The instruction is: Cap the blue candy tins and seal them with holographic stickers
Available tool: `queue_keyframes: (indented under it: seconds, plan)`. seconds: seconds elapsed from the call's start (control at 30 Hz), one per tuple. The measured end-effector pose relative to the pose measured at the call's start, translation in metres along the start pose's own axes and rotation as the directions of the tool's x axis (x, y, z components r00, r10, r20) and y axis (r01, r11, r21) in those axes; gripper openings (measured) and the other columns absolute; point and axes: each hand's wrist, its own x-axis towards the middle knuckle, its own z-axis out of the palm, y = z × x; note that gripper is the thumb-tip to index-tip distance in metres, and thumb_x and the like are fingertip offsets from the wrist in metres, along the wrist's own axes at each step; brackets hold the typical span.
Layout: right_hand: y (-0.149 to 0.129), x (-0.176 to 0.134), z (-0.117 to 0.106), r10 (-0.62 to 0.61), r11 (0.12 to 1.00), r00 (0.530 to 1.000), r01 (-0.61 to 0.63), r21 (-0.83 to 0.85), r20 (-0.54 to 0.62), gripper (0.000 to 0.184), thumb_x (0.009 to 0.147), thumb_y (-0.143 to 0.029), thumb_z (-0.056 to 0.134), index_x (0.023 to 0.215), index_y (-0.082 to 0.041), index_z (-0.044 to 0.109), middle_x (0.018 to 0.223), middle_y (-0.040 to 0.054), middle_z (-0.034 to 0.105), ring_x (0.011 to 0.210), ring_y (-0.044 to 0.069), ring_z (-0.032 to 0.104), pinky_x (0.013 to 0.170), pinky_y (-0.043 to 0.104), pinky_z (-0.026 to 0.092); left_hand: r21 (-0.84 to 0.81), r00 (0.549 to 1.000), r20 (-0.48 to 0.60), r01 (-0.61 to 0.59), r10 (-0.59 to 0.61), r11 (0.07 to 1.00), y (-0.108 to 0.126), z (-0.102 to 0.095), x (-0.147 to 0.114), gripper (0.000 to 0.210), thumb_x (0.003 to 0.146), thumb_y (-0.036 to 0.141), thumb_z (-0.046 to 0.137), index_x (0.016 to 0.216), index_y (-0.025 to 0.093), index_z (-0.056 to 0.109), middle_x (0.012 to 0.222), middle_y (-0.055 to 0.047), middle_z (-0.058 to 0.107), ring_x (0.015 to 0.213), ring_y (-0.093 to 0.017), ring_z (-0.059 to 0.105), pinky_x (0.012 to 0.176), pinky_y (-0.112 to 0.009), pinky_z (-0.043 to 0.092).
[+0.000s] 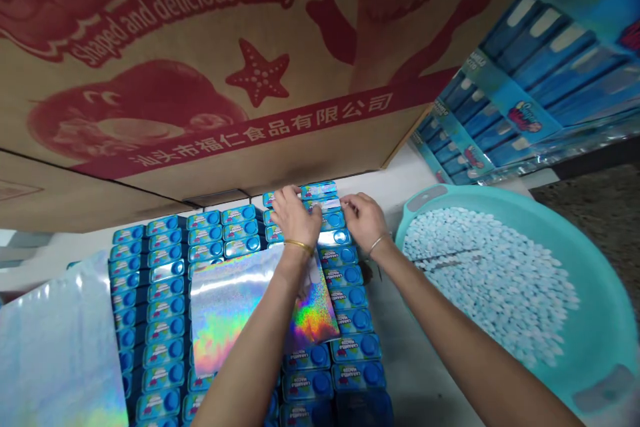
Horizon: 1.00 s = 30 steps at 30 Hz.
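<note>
Rows of small blue candy boxes (pixel 165 307) with round blue lids stand packed on the white table. My left hand (pixel 296 219) rests on boxes at the far end of the right-hand rows, fingers bent but apart, with the thumb beside a shiny strip. That narrow silvery sticker strip (pixel 327 204) lies across a box top. At its right end my right hand (pixel 365 220) pinches with thumb and forefinger. A rainbow-shiny sticker sheet (pixel 240 300) lies over the boxes beneath my left forearm.
A pale shiny sheet (pixel 60 353) covers the left side. Behind the rows stands a large printed cardboard carton (pixel 200 100). To the right is a turquoise basin (pixel 595 293) holding many pale blue candies (pixel 490 267). Display trays of blue boxes (pixel 515 107) are stacked at the back right.
</note>
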Motion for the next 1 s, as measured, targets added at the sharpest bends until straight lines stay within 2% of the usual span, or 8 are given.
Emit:
queue_keyframes:
  seconds: [0.1, 0.2, 0.27, 0.33, 0.4, 0.53, 0.67, 1.0]
  plan:
    - [0.005, -0.006, 0.004, -0.036, 0.999, 0.998, 0.034, 0.041, 0.057, 0.032, 0.085, -0.016, 0.040, 0.094, -0.020, 0.070, 0.081, 0.0073, 0.065, 0.078, 0.021, 0.057, 0.071, 0.032, 0.042, 0.013, 0.999, 0.042, 0.021, -0.021, 1.000, 0.002, 0.001, 0.001, 0.040, 0.070, 0.028, 0.069, 0.102, 0.022, 0.046, 0.109, -0.010, 0.048, 0.106, -0.032, 0.046, 0.083, -0.048, 0.037]
    - [0.003, -0.008, -0.005, -0.047, 0.996, 0.989, 0.057, -0.065, 0.143, 0.034, 0.082, -0.012, 0.042, 0.094, -0.023, 0.071, 0.078, 0.0067, 0.064, 0.076, 0.022, 0.054, 0.069, 0.033, 0.041, 0.049, 0.993, 0.100, 0.050, -0.055, 0.998, 0.003, -0.003, 0.005, 0.037, 0.070, 0.029, 0.070, 0.100, 0.022, 0.048, 0.110, -0.010, 0.049, 0.109, -0.033, 0.046, 0.085, -0.048, 0.036]
    - [-0.009, -0.012, -0.017, -0.079, 0.985, 0.991, 0.094, -0.142, 0.107, 0.033, 0.084, -0.015, 0.043, 0.103, -0.020, 0.069, 0.085, 0.0097, 0.063, 0.080, 0.024, 0.052, 0.070, 0.035, 0.040, 0.021, 0.988, 0.153, 0.015, -0.018, 1.000, -0.002, -0.014, 0.007, 0.027, 0.074, 0.028, 0.066, 0.095, 0.021, 0.051, 0.107, -0.009, 0.052, 0.107, -0.031, 0.048, 0.085, -0.046, 0.037]
    - [-0.028, -0.023, -0.027, -0.146, 0.974, 0.989, 0.149, -0.169, 0.032, 0.035, 0.089, -0.022, 0.042, 0.115, -0.017, 0.064, 0.092, 0.0124, 0.062, 0.085, 0.026, 0.050, 0.072, 0.038, 0.038, -0.081, 0.971, 0.208, -0.101, 0.116, 0.992, -0.016, -0.032, 0.008, 0.008, 0.083, 0.024, 0.056, 0.089, 0.021, 0.053, 0.099, -0.007, 0.058, 0.099, -0.025, 0.053, 0.084, -0.040, 0.039]
    - [-0.049, -0.040, -0.030, -0.242, 0.958, 0.969, 0.245, -0.151, 0.038, 0.036, 0.093, -0.029, 0.040, 0.119, -0.018, 0.061, 0.092, 0.0115, 0.060, 0.086, 0.026, 0.048, 0.073, 0.038, 0.037, -0.162, 0.928, 0.242, -0.250, 0.284, 0.955, -0.036, -0.053, 0.003, 0.011, 0.089, 0.020, 0.045, 0.088, 0.020, 0.055, 0.094, -0.005, 0.061, 0.091, -0.020, 0.056, 0.082, -0.035, 0.040]
    - [-0.074, -0.073, -0.009, -0.369, 0.905, 0.911, 0.397, -0.154, 0.182, 0.033, 0.095, -0.029, 0.041, 0.115, -0.018, 0.064, 0.086, 0.0096, 0.060, 0.084, 0.024, 0.048, 0.071, 0.037, 0.035, 0.001, 0.823, 0.369, -0.465, 0.432, 0.886, -0.069, -0.083, -0.021, 0.019, 0.091, 0.023, 0.042, 0.096, 0.020, 0.061, 0.094, -0.005, 0.063, 0.089, -0.020, 0.056, 0.079, -0.034, 0.040]
    - [-0.072, -0.085, 0.013, -0.344, 0.906, 0.920, 0.378, -0.190, 0.188, 0.033, 0.095, -0.027, 0.041, 0.117, -0.015, 0.062, 0.085, 0.0097, 0.059, 0.084, 0.024, 0.047, 0.071, 0.036, 0.035, 0.223, 0.797, 0.434, -0.548, 0.421, 0.806, -0.076, -0.080, -0.043, 0.021, 0.092, 0.027, 0.044, 0.103, 0.020, 0.061, 0.098, -0.007, 0.061, 0.089, -0.022, 0.055, 0.075, -0.036, 0.038]
    - [-0.069, -0.089, 0.022, -0.313, 0.909, 0.941, 0.337, -0.244, 0.130, 0.032, 0.095, -0.027, 0.043, 0.116, -0.015, 0.063, 0.083, 0.0092, 0.059, 0.082, 0.023, 0.045, 0.072, 0.036, 0.033, 0.367, 0.850, 0.274, -0.524, 0.450, 0.769, -0.073, -0.062, -0.062, 0.021, 0.092, 0.026, 0.045, 0.086, 0.021, 0.065, 0.091, -0.008, 0.060, 0.083, -0.022, 0.051, 0.070, -0.036, 0.033]
